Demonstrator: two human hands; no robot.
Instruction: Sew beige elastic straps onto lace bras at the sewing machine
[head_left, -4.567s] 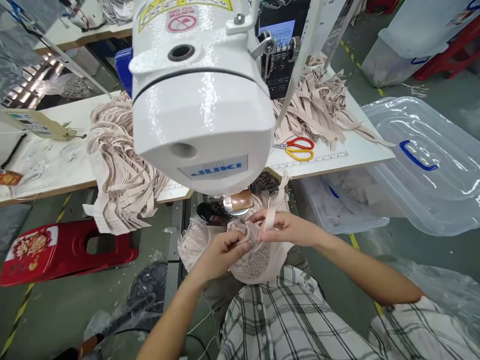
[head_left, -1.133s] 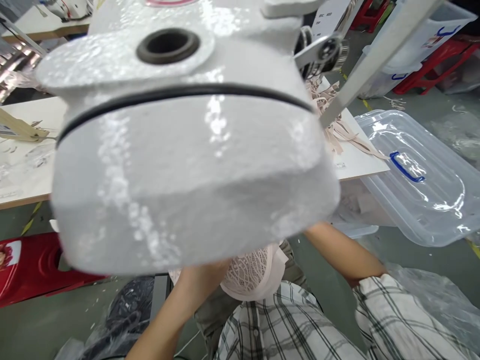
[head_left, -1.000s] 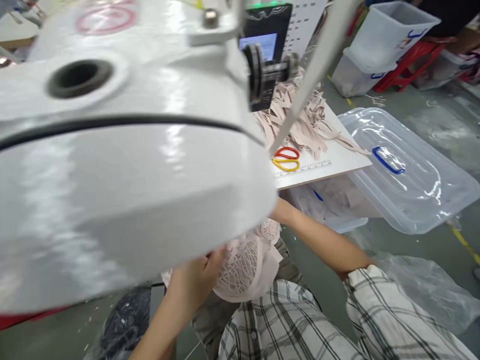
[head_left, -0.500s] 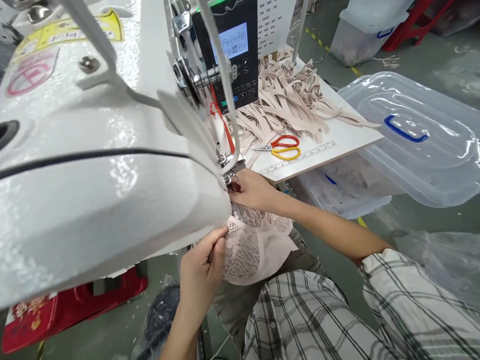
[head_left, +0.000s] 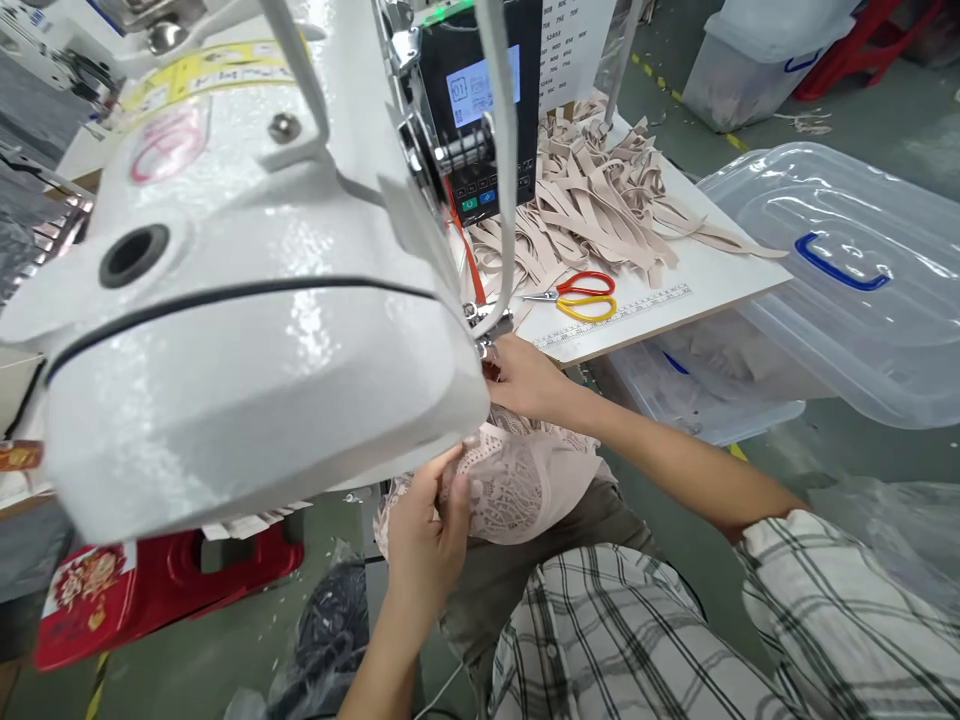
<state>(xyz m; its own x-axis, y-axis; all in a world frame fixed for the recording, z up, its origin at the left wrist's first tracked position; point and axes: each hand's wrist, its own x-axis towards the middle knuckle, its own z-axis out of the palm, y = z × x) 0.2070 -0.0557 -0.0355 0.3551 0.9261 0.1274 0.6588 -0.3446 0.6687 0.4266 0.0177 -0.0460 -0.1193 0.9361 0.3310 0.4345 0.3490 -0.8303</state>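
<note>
A pale pink lace bra (head_left: 510, 487) hangs over my lap from beneath the head of a white sewing machine (head_left: 277, 390). My left hand (head_left: 431, 515) pinches the lace near its upper edge, thumb against fingers, at the machine's lower right end. Close to the needle area, my right hand (head_left: 529, 380) is at the fabric's upper part. Its fingertips are tucked behind the machine head, so I cannot see what they grip. The needle and presser foot are mostly hidden there.
Beyond my right hand, a white table (head_left: 600, 340) bears scissors (head_left: 585, 297), a printed ruler scale and a heap of beige straps (head_left: 600, 200). A control panel (head_left: 480, 110) stands behind the machine. Clear plastic bins (head_left: 847, 270) stand right; a red stool (head_left: 165, 590) is lower left.
The view has shifted left, so everything sits further right. More lace now shows beside my left hand, and its hold on the fabric continues. The panel's screen shows a different display.
</note>
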